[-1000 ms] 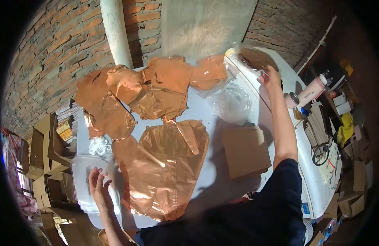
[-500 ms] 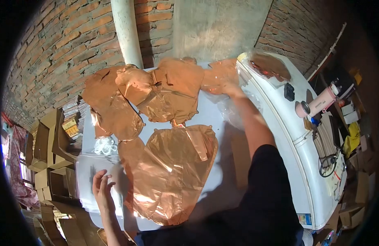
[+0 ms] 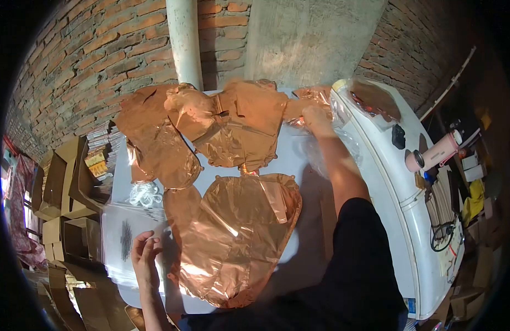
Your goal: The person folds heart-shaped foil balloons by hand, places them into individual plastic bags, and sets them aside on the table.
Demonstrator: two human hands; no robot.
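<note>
My right hand is closed at the back right of the table, its fingers on a flat copper-coloured foil balloon; the fingertips are partly hidden. My left hand hovers at the edge of a stack of clear plastic bags, fingers loosely curled and apart, with nothing visible in them. A large deflated foil balloon covers the middle front. More copper foil balloons lie overlapping behind it, others to the left. A bundle of white ribbon loops sits above the bags.
Clear plastic wrapping lies under my right forearm. A white curved-top surface on the right bears a pink bottle, a black object and another foil piece. Cardboard boxes stand at left; a brick wall and pipe rise behind.
My right hand has closed on the copper foil and drawn it slightly toward me. My left hand stays by the bags, its fingers a little more curled. The view has shifted slightly.
</note>
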